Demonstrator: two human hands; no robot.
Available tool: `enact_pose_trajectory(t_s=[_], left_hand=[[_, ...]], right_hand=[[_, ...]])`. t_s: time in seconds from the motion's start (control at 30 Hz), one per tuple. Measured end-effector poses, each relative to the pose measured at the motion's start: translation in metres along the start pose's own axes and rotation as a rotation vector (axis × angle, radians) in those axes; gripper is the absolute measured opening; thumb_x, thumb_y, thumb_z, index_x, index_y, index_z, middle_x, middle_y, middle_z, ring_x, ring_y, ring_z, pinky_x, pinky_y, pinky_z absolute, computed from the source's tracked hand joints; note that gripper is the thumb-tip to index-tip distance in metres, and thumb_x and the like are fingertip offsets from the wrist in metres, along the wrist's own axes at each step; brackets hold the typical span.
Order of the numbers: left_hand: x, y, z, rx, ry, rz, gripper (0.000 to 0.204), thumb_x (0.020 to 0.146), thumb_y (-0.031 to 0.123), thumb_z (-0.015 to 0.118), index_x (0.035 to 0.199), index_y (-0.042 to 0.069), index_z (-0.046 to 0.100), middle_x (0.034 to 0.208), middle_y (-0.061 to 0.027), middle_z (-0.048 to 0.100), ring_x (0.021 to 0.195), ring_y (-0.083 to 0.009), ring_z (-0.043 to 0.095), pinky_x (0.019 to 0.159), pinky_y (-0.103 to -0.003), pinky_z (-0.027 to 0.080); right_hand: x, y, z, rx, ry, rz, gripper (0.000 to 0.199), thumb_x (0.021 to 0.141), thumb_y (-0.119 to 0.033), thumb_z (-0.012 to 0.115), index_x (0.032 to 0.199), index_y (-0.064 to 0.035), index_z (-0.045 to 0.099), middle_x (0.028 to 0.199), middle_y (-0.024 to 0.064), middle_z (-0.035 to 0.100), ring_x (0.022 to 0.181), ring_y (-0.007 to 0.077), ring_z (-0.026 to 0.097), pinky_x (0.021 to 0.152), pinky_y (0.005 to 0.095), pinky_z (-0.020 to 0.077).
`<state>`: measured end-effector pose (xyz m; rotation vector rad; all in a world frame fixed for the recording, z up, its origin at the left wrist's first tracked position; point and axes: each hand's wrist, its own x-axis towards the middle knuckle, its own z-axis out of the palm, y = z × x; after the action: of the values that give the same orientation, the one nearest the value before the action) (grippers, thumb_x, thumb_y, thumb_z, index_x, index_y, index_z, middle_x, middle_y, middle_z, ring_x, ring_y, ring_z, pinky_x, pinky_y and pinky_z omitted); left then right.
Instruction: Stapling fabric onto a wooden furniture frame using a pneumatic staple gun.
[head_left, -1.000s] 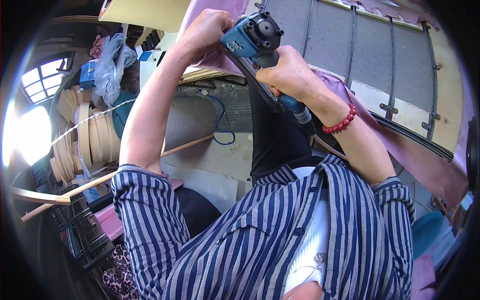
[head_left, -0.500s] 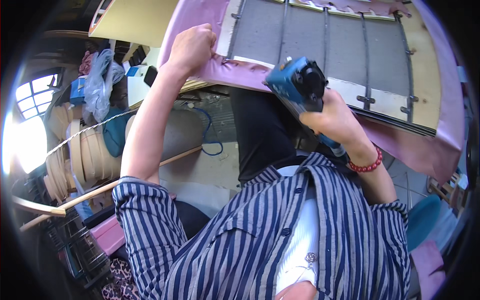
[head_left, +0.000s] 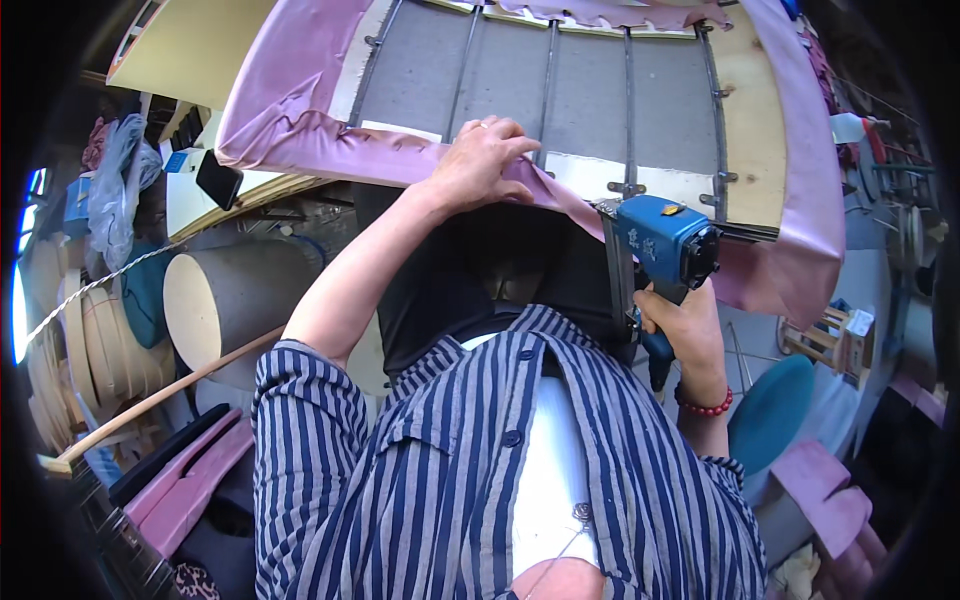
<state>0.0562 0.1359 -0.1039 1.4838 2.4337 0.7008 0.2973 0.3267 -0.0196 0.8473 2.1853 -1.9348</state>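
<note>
A panel frame (head_left: 590, 90) with a grey backing and several dark metal rods lies before me, its border wrapped in pink leather-like covering (head_left: 370, 150). At the near edge my left hand (head_left: 482, 165) pinches the covering, fingers on top and thumb below. To the right of it the loose strip of covering stretches down along the edge. My right hand (head_left: 683, 320) is closed round the handle of a blue staple gun (head_left: 655, 240), whose nose end is by the near edge of the frame. Pink covering hangs loose at the right near corner, and the left corner is pleated.
At the left stand a grey cylinder (head_left: 240, 300), rolls of tan strip (head_left: 115, 330) and a wooden pole (head_left: 170, 395). A phone (head_left: 218, 180) lies beyond them on a white surface. To the right are a teal round cushion (head_left: 770, 412) and pink pieces (head_left: 825, 490).
My left hand has moved right along the near edge from the left corner, opening and taking a new pinch. The staple gun has turned and moved right and lower. The whole view has shifted.
</note>
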Motion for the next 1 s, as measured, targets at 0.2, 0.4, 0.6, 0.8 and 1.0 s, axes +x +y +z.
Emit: enact_pose_trajectory(t_s=[0.2,0.4,0.6,0.8,1.0], left_hand=[[0.017,0.018,0.043,-0.204,0.065,0.127,0.037,0.060,0.016,0.083,0.090,0.006,0.064,0.107,-0.0078,0.060,0.104,-0.0275,0.055,0.093,-0.040,0.042],[0.015,0.022,0.062,-0.317,0.190,0.133,0.025,0.067,0.012,0.078,0.076,0.005,0.056,0.092,-0.0062,0.061,0.088,-0.0270,0.057,0.079,-0.039,0.044],[0.020,0.029,0.080,-0.080,0.337,0.107,0.019,0.081,0.019,0.068,0.079,0.005,0.055,0.080,-0.0084,0.060,0.087,-0.0274,0.058,0.080,-0.038,0.043],[0.018,0.033,0.063,0.069,0.240,0.362,0.030,0.072,0.027,0.074,0.086,0.008,0.055,0.081,-0.0080,0.061,0.084,-0.0267,0.060,0.077,-0.038,0.046],[0.023,0.050,0.080,-0.061,0.268,0.337,0.013,0.074,0.011,0.068,0.081,0.008,0.057,0.080,-0.0087,0.061,0.084,-0.0272,0.061,0.074,-0.039,0.048]], right_hand=[[-0.018,0.005,-0.016,-0.221,0.047,-0.045,0.010,0.075,-0.001,0.067,0.082,-0.0011,0.060,0.062,-0.0002,0.056,0.052,0.0077,0.052,0.049,0.0245,0.0400],[-0.043,0.004,-0.026,-0.353,0.089,0.021,0.021,0.076,-0.007,0.068,0.093,0.0045,0.066,0.074,0.0079,0.066,0.068,0.0127,0.059,0.065,0.0299,0.0492],[-0.058,0.003,-0.024,-0.290,0.145,-0.012,0.021,0.077,-0.006,0.069,0.096,0.0022,0.066,0.076,0.0058,0.066,0.071,0.0103,0.058,0.067,0.0292,0.0489],[-0.060,0.009,-0.024,-0.231,0.172,0.078,0.021,0.077,-0.006,0.069,0.096,0.0021,0.066,0.076,0.0045,0.065,0.072,0.0100,0.057,0.067,0.0294,0.0487],[-0.054,0.011,-0.022,-0.295,0.172,0.023,0.021,0.076,-0.007,0.070,0.094,0.0035,0.066,0.074,0.0046,0.065,0.069,0.0094,0.056,0.065,0.0282,0.0479]])
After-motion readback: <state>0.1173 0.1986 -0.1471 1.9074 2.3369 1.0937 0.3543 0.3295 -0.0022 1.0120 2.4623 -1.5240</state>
